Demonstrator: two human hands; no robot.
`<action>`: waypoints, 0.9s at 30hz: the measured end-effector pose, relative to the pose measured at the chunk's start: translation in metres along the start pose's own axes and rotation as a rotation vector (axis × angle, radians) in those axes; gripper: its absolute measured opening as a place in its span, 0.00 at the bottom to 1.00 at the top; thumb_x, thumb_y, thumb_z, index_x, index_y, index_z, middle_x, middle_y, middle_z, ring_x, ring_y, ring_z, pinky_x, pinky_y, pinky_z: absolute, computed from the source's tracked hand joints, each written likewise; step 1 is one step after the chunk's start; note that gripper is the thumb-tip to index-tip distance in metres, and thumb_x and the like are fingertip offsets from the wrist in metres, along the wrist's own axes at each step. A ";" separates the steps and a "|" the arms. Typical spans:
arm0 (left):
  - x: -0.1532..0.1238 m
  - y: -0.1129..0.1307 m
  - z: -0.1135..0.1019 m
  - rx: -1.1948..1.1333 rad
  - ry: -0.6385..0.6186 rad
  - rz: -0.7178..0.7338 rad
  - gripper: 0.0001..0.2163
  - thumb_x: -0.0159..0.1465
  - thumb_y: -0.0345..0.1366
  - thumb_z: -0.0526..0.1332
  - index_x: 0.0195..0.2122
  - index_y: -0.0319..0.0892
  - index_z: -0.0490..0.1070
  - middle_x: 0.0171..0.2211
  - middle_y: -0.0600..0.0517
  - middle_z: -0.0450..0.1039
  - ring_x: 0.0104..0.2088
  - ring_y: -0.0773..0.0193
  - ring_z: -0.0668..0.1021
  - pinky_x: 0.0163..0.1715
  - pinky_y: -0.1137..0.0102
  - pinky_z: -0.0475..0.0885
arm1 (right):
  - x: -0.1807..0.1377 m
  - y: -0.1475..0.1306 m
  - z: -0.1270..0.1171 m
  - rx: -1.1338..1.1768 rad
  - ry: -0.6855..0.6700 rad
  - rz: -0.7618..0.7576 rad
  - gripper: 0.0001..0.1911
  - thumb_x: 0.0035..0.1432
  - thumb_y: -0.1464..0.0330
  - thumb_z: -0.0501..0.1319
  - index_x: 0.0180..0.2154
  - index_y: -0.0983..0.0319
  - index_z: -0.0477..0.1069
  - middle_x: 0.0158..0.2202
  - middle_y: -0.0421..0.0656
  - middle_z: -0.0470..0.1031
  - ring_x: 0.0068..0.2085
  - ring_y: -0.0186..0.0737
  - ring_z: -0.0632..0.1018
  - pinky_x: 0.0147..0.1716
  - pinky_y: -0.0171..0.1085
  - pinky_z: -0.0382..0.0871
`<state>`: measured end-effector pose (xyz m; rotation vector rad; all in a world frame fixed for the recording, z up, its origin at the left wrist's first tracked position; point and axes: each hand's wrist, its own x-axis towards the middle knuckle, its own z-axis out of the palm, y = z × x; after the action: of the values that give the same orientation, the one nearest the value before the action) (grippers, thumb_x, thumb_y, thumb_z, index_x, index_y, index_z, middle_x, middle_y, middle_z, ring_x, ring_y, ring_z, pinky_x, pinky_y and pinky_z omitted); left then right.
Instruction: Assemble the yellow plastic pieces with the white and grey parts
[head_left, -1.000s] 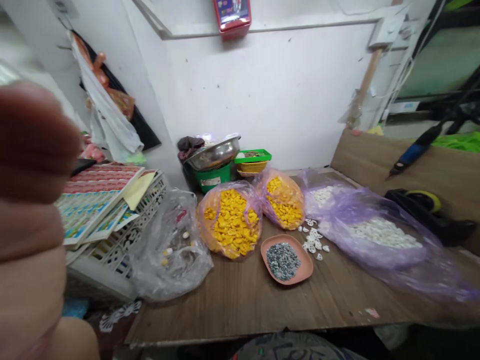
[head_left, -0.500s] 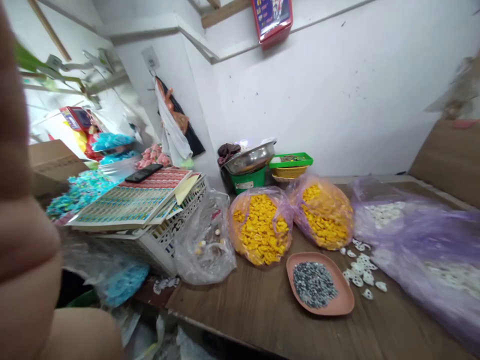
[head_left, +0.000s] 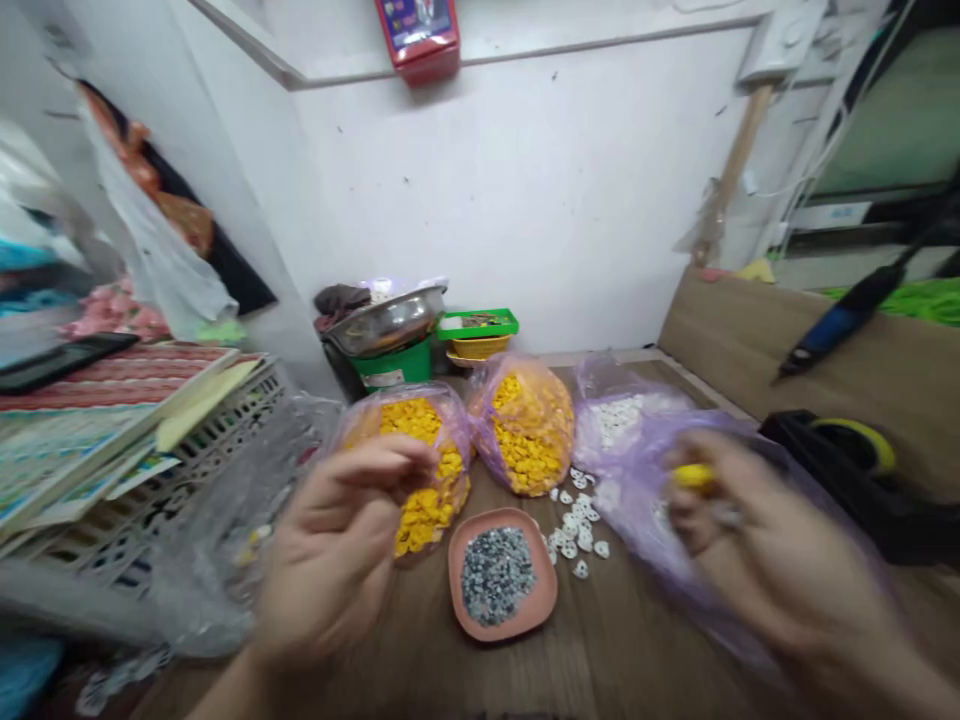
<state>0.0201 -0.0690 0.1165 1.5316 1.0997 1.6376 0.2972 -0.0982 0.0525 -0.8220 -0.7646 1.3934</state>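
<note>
My left hand (head_left: 337,545) hovers, blurred, over the nearer bag of yellow pieces (head_left: 420,470), its fingers curled together; whether they hold anything I cannot make out. My right hand (head_left: 757,540) is raised over the purple bag of white pieces (head_left: 637,440) and pinches a small yellow piece (head_left: 694,476) at its fingertips. Between the hands sits a pink tray of grey bits (head_left: 501,575) on the wooden table (head_left: 622,660). Loose white pieces (head_left: 576,525) lie beside the tray. A second bag of yellow pieces (head_left: 525,425) stands behind.
A white crate stacked with printed sheets (head_left: 112,440) and a clear plastic bag (head_left: 225,520) fill the left. A metal bowl on a green tub (head_left: 386,335) and a green basket (head_left: 478,330) stand by the wall. A black tool (head_left: 847,460) lies right.
The camera swung back toward the table. Both hands have come into view over the bags; the blurred hand close to the lens at the left is gone.
</note>
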 end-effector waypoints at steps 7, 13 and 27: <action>-0.044 -0.096 0.058 0.159 -0.394 -0.213 0.06 0.53 0.35 0.59 0.31 0.42 0.73 0.29 0.50 0.75 0.30 0.64 0.75 0.31 0.69 0.71 | 0.026 0.071 0.029 0.562 -0.003 0.576 0.16 0.63 0.64 0.46 0.33 0.66 0.67 0.28 0.47 0.74 0.31 0.34 0.77 0.28 0.31 0.70; -0.049 -0.093 0.049 0.419 -0.494 0.149 0.12 0.53 0.31 0.59 0.39 0.44 0.72 0.29 0.51 0.73 0.30 0.65 0.73 0.32 0.69 0.69 | 0.031 0.085 0.062 0.634 -0.023 0.673 0.28 0.63 0.56 0.36 0.32 0.66 0.67 0.24 0.46 0.73 0.27 0.33 0.75 0.23 0.29 0.66; -0.062 -0.114 0.030 0.397 -0.507 -0.098 0.06 0.54 0.30 0.57 0.32 0.42 0.72 0.29 0.52 0.74 0.28 0.66 0.74 0.29 0.71 0.69 | 0.014 0.111 0.072 0.226 -0.103 0.478 0.21 0.42 0.75 0.63 0.41 0.60 0.69 0.40 0.39 0.74 0.40 0.33 0.74 0.41 0.32 0.65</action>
<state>0.0465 -0.0671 -0.0141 1.9644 1.2251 0.9142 0.1784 -0.0808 -0.0053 -0.7878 -0.4883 1.9219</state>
